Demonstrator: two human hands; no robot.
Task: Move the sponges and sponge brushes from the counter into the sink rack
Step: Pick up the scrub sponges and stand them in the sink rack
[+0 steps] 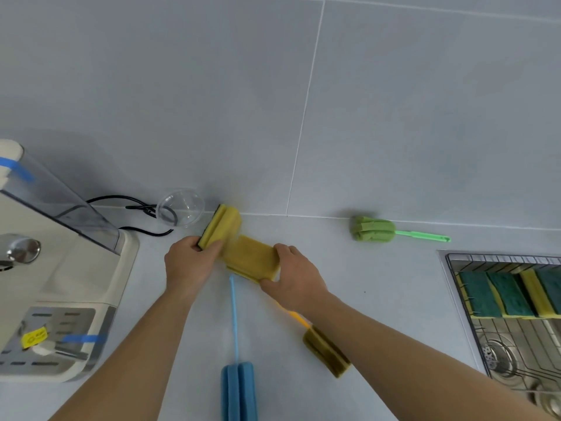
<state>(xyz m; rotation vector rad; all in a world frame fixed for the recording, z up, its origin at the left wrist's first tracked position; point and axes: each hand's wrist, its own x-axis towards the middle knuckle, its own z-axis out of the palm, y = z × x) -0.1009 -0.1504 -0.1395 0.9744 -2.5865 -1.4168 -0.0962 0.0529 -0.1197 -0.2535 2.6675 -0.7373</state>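
Note:
Two yellow sponges lie at the back of the counter near the wall. My left hand (189, 264) grips the upper yellow sponge (223, 223), which has a dark scouring side. My right hand (293, 278) grips the lower yellow sponge (252, 258). A blue sponge brush (238, 387) lies near the front edge with its thin handle pointing away from me. A yellow sponge brush (326, 350) lies partly under my right forearm. A green sponge brush (375, 229) rests by the wall. The sink rack (455, 259) at the right holds several green-and-yellow sponges (510, 294).
A cream water dispenser (60, 268) with a clear tank stands at the left, black cables (142, 208) behind it. A clear plastic cup (181, 208) lies against the wall. The steel sink (504, 360) with its drain sits below the rack.

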